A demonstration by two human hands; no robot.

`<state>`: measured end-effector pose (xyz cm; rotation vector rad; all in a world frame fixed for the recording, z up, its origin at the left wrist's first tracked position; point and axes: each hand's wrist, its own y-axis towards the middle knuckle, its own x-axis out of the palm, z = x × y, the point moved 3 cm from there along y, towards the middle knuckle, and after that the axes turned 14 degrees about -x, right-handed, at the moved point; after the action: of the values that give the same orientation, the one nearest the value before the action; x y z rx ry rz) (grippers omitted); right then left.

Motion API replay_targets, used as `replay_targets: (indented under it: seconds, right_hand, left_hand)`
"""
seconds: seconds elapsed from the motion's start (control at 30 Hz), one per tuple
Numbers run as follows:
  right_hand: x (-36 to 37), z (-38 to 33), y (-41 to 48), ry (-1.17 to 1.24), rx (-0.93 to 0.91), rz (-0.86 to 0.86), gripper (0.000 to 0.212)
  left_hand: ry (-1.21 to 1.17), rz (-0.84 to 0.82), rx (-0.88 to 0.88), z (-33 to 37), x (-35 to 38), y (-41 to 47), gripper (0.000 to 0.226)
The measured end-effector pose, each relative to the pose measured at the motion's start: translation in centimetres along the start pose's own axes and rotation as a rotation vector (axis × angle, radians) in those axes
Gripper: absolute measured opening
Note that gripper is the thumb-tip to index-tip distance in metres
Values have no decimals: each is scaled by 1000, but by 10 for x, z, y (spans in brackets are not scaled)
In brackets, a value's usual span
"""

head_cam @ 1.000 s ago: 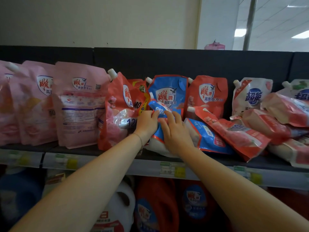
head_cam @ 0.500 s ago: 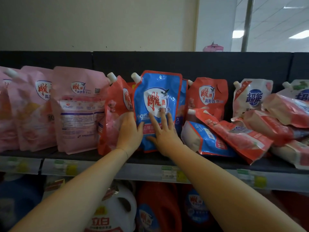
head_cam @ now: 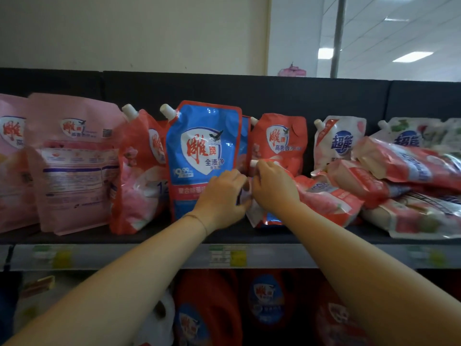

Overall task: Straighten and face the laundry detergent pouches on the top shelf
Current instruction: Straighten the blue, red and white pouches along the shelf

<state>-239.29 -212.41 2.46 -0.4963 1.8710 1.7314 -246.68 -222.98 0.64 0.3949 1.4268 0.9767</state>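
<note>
Spanning the view, top shelf (head_cam: 124, 237): dark board, crowded end to end.
Pink pouches (head_cam: 72, 166): upright at the left, one back-side out.
Blue pouch (head_cam: 202, 146): upright mid-shelf, label forward.
Red pouch (head_cam: 329, 198): lying tilted just right of the Blue pouch, over a blue-and-white pouch (head_cam: 267, 219).
Right hand (head_cam: 274, 187): fingers curled over the Red pouch's spout end.
Left hand (head_cam: 222, 198): fingers pinching the blue-and-white pouch's corner.

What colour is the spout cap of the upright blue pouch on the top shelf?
The spout cap is white; the head view shows it best.
</note>
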Motion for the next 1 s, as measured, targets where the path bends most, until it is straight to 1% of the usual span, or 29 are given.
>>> replay_targets:
  seconds: [0.1,0.17,0.2,0.27,0.3,0.37,0.4,0.43,0.47,0.53,0.57,0.63,0.73,0.8,0.87,0.93,1.0]
  right_hand:
    - [-6,27,-9,9,63,-97,18]
    - [-9,42,-15,-28,73,-179,29]
    - [-10,49,-19,-108,85,-222,39]
    - [-11,62,-25,-356,111,-292,58]
    - [-10,70,-27,-390,146,-327,63]
    - [-2,86,-27,-348,244,-477,71]
    - [4,91,-26,-322,245,-532,76]
    - [7,94,-25,-304,255,-550,73]
    - [3,93,-25,-294,268,-502,59]
    - [-15,87,-24,-205,328,-298,27]
    - [-21,87,-25,-136,370,-196,20]
    - [-27,88,-29,-80,418,-59,16]
    - [-28,86,-35,-45,417,110,17]
    - [-31,85,-38,1,394,228,22]
    - [-37,84,-39,38,374,339,25]
    - [-41,83,-40,60,354,417,26]
    - [-46,82,-42,96,330,498,25]
  left_hand:
    - [32,-109,53,25,22,8,30]
    - [58,-144,61,37,34,12,45]
    - [95,-146,64,42,40,14,53]
    - [181,-137,49,49,49,18,69]
    - [224,-135,34,52,53,20,75]
    - [277,-127,-2,57,59,23,78]
    - [289,-125,-20,59,60,23,78]
    - [299,-120,-32,61,62,24,79]
    - [306,-113,-41,62,63,25,80]
    - [308,-91,-60,65,65,24,79]
    - [304,-85,-75,66,67,23,78]
    - [309,-98,-110,70,70,22,81]
    - [362,-172,-168,83,76,24,85]
    - [430,-276,-193,92,86,30,89]
    - [534,-392,-169,99,95,35,91]
    - [565,-489,-177,98,100,41,80]
    - [507,-521,-227,93,98,46,64]
